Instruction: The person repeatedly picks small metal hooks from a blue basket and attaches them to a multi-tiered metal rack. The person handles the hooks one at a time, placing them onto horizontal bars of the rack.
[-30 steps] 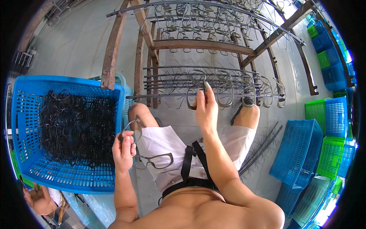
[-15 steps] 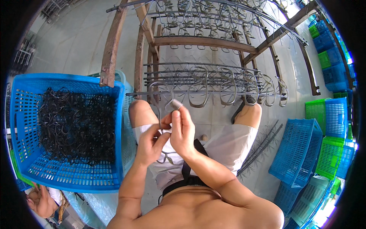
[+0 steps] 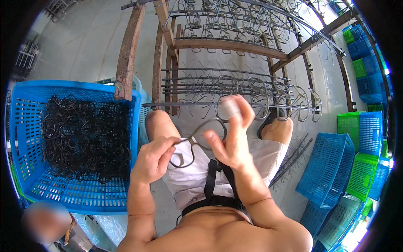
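Note:
My left hand [image 3: 154, 160] pinches one side of a dark eyeglass frame [image 3: 191, 139], its two round rims tilted up to the right over my lap. Above and beside the upper rim is my right hand [image 3: 234, 140], thumb and fingers apart, with a white wrap on one fingertip. The raised fingers are somewhat blurred and overlap the grey rod [image 3: 184, 104] ahead, where several eyeglass frames [image 3: 263, 98] hang in a row. Whether those fingers touch a hanging frame, I cannot tell.
A blue basket [image 3: 77, 197] at my left holds a tangled heap of dark frames [image 3: 86, 138]. Ahead stands a wooden rack [image 3: 228, 46] with more rods of frames. Blue crates [image 3: 325, 164] and green crates [image 3: 363, 174] stack at right. Thin branched rods [image 3: 289, 164] lie on the floor.
My right hand has moved away from my left, up and to the right, and its fingers have spread. The eyeglass frame has turned from upright to slanting, held in my left hand.

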